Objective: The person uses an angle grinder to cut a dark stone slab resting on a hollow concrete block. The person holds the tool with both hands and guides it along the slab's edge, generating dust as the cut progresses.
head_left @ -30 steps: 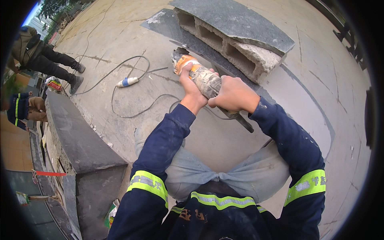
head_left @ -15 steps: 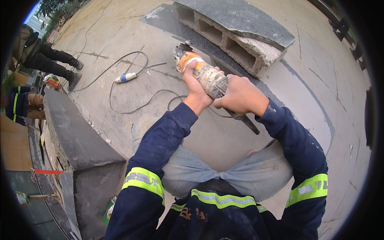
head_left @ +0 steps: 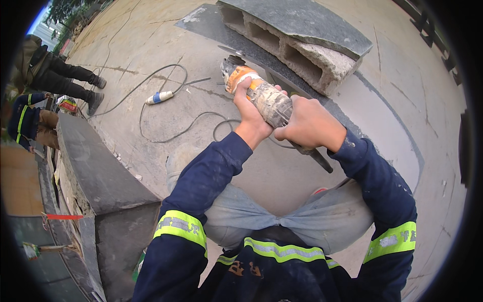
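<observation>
Both my hands hold an orange, dust-caked angle grinder (head_left: 268, 103) in front of my knees. My left hand (head_left: 250, 113) wraps its body from the left, thumb on top near the orange head. Farther back, my right hand (head_left: 314, 123) closes round the rear end. The grinder's thin disc (head_left: 231, 51) points away from me, beside the edge of a dark stone slab (head_left: 200, 19); I cannot tell whether it touches. On that slab lies a hollow concrete block (head_left: 329, 65) with another grey slab (head_left: 307, 22) on top.
A grey cable with a white-and-blue connector (head_left: 159, 97) loops over the concrete floor at left. Large dark slabs (head_left: 103, 166) lean close on my left. A standing person's legs (head_left: 60, 75) and a person in a reflective jacket (head_left: 26, 118) are at far left.
My hands and the grinder have shifted very slightly right and down in the picture. My grip on it looks the same. The reflective-jacketed person at left has moved a little.
</observation>
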`<state>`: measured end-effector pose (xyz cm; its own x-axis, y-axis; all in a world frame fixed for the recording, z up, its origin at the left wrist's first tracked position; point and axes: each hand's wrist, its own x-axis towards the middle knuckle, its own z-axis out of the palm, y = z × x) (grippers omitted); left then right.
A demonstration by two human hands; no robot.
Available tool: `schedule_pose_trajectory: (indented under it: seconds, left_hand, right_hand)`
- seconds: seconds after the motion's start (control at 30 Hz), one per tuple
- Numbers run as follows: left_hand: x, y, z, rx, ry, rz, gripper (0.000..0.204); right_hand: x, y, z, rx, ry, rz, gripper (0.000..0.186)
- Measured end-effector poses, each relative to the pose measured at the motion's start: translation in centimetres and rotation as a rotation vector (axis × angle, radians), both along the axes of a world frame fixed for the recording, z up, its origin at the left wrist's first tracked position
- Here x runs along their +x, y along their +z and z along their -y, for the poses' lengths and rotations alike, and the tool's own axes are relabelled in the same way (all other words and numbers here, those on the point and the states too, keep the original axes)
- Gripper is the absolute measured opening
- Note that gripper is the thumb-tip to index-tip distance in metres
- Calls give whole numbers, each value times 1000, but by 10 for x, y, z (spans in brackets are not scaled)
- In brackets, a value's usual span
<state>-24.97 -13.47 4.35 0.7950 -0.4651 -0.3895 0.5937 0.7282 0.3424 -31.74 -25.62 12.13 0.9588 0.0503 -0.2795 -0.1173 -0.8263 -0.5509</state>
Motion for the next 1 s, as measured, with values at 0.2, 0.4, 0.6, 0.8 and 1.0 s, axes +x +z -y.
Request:
schedule_pose_trajectory:
  seconds: [0.2,0.4,0.6,0.8,1.0]
  left_hand:
    - [-5,0,3,0,-4,1,55]
    - [-13,2,5,-14,-7,-15,55]
    - [-12,0,6,-8,-15,13,57]
    - [-4,-2,3,15,-2,-6,58]
    - [7,-3,-2,32,8,13,57]
  right_hand:
    - [-7,0,3,13,-19,14,56]
    - [-15,-1,3,23,-35,53,54]
    - [-14,-3,5,19,-32,51,53]
    - [-6,-5,4,34,-14,12,56]
    - [6,-3,-1,1,-7,-9,58]
